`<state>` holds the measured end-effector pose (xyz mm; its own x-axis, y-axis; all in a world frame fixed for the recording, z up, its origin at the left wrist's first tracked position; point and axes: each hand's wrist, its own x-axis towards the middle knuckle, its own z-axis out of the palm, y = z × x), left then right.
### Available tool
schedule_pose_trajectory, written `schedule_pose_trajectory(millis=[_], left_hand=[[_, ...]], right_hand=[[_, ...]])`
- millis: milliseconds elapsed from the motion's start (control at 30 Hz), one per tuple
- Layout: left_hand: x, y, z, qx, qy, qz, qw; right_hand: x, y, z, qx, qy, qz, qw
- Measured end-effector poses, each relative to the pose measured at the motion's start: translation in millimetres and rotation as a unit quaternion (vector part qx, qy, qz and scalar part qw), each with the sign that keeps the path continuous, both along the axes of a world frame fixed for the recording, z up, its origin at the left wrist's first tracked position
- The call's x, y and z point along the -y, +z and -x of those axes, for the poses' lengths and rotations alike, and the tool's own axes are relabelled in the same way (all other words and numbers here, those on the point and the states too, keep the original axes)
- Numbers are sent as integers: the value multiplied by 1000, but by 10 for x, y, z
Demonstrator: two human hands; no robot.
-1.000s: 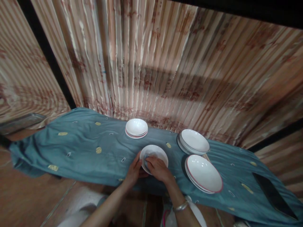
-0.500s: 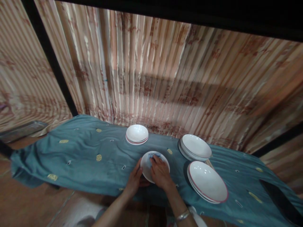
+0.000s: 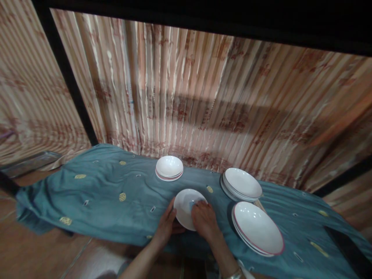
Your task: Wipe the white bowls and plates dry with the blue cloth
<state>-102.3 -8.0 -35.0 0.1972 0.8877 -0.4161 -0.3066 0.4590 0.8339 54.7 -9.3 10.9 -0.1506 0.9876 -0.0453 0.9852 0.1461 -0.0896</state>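
A small white plate (image 3: 183,207) is tilted toward me near the front edge of the cloth-covered surface. My left hand (image 3: 166,225) grips its left rim, thumb on top and fingers underneath. Over the right side of the plate, my right hand (image 3: 205,220) has its fingers bunched on a pale blue cloth (image 3: 192,203) pressed to the inner face. Most of the cloth is hidden under those fingers. Behind the held plate stands a short stack of small white plates (image 3: 169,166), some with a pink rim.
To the right are a stack of larger white plates (image 3: 243,183) and, nearer, several pink-rimmed plates (image 3: 257,228). A black flat object (image 3: 347,246) lies at far right. Teal patterned fabric (image 3: 110,209) covers the surface. Black posts (image 3: 68,73) and a striped curtain (image 3: 180,77) enclose it.
My right hand has slid from the plate's upper middle toward its right side, fingers curling more over the cloth. Less of the cloth shows. My left hand keeps its hold on the rim.
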Motion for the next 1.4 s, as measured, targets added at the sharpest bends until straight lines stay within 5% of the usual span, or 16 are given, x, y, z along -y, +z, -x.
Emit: schedule_pose_trajectory(millis=[500, 900, 1167, 1400], left_hand=[[-23, -13, -17, -12, -2, -3, 1000], [-22, 67, -60, -25, 8, 0, 1000], [-19, 45, -43, -9, 7, -15, 1000], [-19, 39, -48, -6, 9, 1, 1000]], right_hand=[[-13, 9, 4, -161, 66, 68, 982], [-125, -270, 64, -283, 67, 37, 956], [-271, -616, 110, -371, 31, -54, 926], [-348, -675, 122, -378, 11, -67, 923]])
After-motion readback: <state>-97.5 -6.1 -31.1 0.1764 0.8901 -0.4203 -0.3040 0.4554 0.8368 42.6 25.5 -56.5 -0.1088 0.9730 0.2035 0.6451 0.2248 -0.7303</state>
